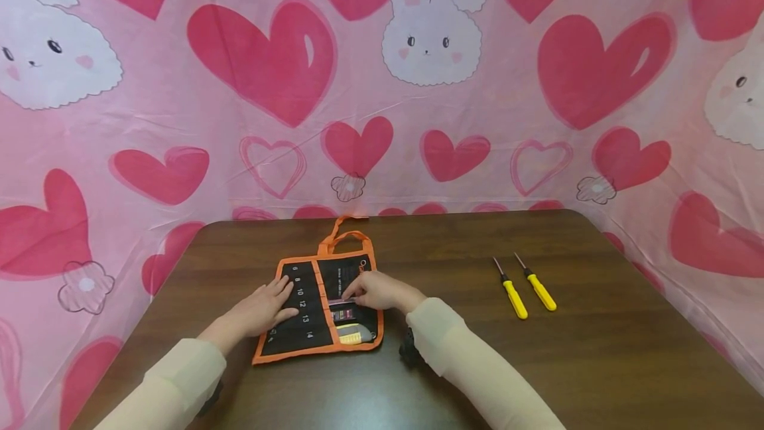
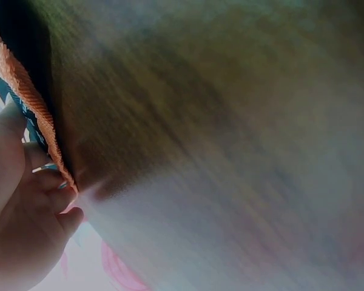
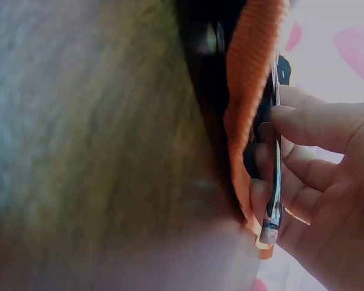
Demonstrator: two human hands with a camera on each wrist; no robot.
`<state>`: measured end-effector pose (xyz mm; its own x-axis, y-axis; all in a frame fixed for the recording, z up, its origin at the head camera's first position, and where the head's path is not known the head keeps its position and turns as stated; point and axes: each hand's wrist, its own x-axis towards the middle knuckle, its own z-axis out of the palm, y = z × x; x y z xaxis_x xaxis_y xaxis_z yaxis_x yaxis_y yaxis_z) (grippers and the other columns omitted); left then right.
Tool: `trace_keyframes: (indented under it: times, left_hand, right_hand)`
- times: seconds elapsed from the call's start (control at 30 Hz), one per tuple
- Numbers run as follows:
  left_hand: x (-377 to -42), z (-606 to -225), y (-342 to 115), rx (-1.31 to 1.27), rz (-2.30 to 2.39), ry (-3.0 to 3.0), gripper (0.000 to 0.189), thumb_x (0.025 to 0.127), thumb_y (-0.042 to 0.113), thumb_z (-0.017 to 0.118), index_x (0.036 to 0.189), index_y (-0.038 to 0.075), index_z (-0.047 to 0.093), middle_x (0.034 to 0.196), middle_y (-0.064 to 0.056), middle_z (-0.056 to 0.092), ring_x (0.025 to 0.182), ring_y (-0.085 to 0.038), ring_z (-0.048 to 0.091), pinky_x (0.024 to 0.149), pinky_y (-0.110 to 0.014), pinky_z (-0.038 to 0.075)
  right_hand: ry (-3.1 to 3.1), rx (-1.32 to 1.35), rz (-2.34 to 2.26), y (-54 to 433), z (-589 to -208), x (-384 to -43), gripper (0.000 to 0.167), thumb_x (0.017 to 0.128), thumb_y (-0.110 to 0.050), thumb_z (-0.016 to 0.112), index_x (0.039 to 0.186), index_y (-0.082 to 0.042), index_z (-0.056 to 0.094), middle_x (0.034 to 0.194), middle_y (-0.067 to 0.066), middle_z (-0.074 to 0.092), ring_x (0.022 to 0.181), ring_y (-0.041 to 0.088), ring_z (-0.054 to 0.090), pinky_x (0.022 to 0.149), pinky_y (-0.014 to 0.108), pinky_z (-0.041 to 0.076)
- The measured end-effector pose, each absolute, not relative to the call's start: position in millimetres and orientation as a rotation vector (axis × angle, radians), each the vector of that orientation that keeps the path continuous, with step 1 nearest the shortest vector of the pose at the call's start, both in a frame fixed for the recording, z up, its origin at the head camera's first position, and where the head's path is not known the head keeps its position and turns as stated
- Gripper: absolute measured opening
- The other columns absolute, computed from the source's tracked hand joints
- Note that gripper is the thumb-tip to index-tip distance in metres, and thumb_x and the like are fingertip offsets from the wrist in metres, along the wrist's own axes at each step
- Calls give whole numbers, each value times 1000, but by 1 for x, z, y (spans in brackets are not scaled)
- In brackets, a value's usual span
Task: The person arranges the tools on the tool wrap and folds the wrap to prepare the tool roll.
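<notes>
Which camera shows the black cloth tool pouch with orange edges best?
The head view: it shows nearly all the black cloth tool pouch with orange edges, even its white numbers; the left hand and right hand cover bits. Each wrist view shows just some orange edge and black cloth, up close.

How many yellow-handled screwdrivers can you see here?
2. Both lie on the tabletop, right of the tool pouch: the left screwdriver and, beside it, the right screwdriver. More could be hidden inside the pouch.
</notes>
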<state>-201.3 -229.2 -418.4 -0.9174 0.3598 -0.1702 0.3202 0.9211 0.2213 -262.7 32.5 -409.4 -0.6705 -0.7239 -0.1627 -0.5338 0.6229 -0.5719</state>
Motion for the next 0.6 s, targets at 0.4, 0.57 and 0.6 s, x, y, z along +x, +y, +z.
trace_keyframes:
  times: [0.4,0.57,0.6]
  left_hand:
    - [-200,-418,-229,533,285,2886,70,91,44,51,136,-8,37,142,-28,28,131,-42,23,104,-54,20]
    - [-199,-417,-228,525,287,2880,69,91,43,52,136,-8,37,142,-28,28,131,-42,23,104,-54,20]
    - [-199,-416,-228,523,286,2880,69,91,43,52,136,-8,37,142,-28,28,131,-43,23,104,-54,21]
  right_hand:
    - [2499,-1029,-775,38,-412,-265,28,86,-8,66,113,-15,68,84,-7,57,75,10,51,68,20,46]
    - [2488,-988,-899,55,-409,-267,27,83,-9,69,110,-9,67,86,-3,58,78,13,52,69,23,47]
    - [2487,-975,-907,59,-408,-268,27,83,-9,69,110,-8,67,85,-3,58,78,13,51,69,24,47]
